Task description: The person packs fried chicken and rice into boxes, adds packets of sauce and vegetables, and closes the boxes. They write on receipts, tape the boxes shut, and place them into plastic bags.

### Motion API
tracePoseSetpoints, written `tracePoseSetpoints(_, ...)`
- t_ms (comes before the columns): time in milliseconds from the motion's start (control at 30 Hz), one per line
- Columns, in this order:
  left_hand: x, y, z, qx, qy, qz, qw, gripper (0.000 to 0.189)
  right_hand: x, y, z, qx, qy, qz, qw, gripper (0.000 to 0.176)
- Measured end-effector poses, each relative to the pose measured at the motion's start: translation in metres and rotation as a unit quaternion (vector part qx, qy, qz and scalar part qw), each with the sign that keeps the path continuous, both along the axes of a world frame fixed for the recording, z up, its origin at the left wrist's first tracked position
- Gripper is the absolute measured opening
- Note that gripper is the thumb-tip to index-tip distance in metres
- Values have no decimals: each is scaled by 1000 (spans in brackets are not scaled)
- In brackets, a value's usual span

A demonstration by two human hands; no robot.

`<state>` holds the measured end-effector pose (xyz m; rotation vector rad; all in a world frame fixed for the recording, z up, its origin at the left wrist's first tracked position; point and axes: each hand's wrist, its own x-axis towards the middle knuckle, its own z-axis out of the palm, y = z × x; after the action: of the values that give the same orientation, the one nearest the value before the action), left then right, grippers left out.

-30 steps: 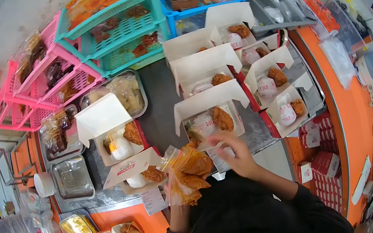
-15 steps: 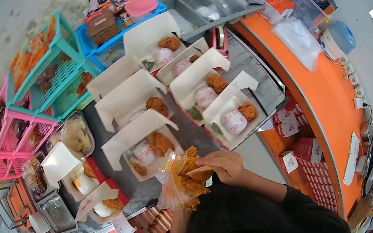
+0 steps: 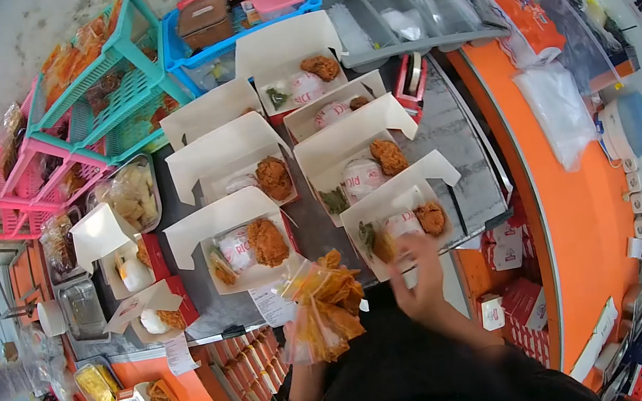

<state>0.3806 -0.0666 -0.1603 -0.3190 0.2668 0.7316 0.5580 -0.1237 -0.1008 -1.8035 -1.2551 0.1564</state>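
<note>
A bunch of small clear plastic sachets with orange-brown contents point(image 3: 327, 307) is in my left hand point(image 3: 308, 379), whose fingers are mostly hidden behind it. My right hand point(image 3: 423, 281), slightly blurred, is over the front edge of the nearest right-hand meal box point(image 3: 446, 170), thumb and fingers apart. Just beside its fingertips, an orange-brown sachet point(image 3: 383, 247) lies in that box, next to a wrapped rice portion point(image 3: 403, 224), a fried chicken piece point(image 3: 431, 218) and something green point(image 3: 367, 235). Left of this stands another open box point(image 3: 197, 227) with chicken point(image 3: 268, 242) and wrapped rice.
More open meal boxes point(image 3: 285, 44) stand in rows on the dark counter point(image 3: 445, 127). Teal baskets point(image 3: 101, 76) and pink baskets point(image 3: 37, 195) are stacked at left. A grey divided tray point(image 3: 422, 41) and a red tape dispenser point(image 3: 412, 85) are behind. An orange counter point(image 3: 577, 241) runs along the right.
My right hand has moved from the sachet bunch to the nearest right box, with its fingers now apart. An orange-brown sachet now lies in that box. The view has shifted slightly.
</note>
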Motion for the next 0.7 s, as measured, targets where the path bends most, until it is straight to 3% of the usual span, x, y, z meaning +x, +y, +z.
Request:
tracePoseSetpoints(33,-4,0,5,11,12,-8,1000,55,-3,5,13,-4,26,126,992,29)
tracePoseSetpoints(67,-7,0,5,19,17,-15,1000,55,-8,15,18,-4,27,127,992,29)
tracePoseSetpoints(133,-13,1,4,23,16,-27,999,56,-19,34,25,-117,106,255,954,35)
tracePoseSetpoints(167,-15,3,3,22,12,-28,999,57,-23,37,19,-118,107,256,953,35)
tracePoseSetpoints(233,-19,8,-1,19,1,-28,999,58,-33,41,1,29,28,178,983,36)
tracePoseSetpoints(267,-20,11,-2,18,-4,-27,999,58,-36,42,10,29,28,182,982,36)
tracePoseSetpoints(367,-23,27,-4,13,-17,-31,999,60,-47,45,33,49,65,239,968,26)
tracePoseSetpoints(433,-26,36,-4,9,-21,-36,999,61,-59,49,24,10,29,312,950,21)
tracePoseSetpoints(500,-26,46,-5,9,-29,-42,999,62,-54,58,20,34,75,298,951,20)
tracePoseSetpoints(567,-28,53,-5,6,-36,-46,998,63,-45,71,40,9,302,297,906,20)
tracePoseSetpoints(600,-28,57,-6,4,-39,-50,998,64,-40,77,63,-88,261,327,904,19)
tracePoseSetpoints(633,-30,60,-4,3,-39,-50,998,64,-43,80,60,-92,260,327,904,19)
tracePoseSetpoints(700,-29,64,-6,-1,-51,-54,997,65,-49,87,49,-43,-42,369,927,19)
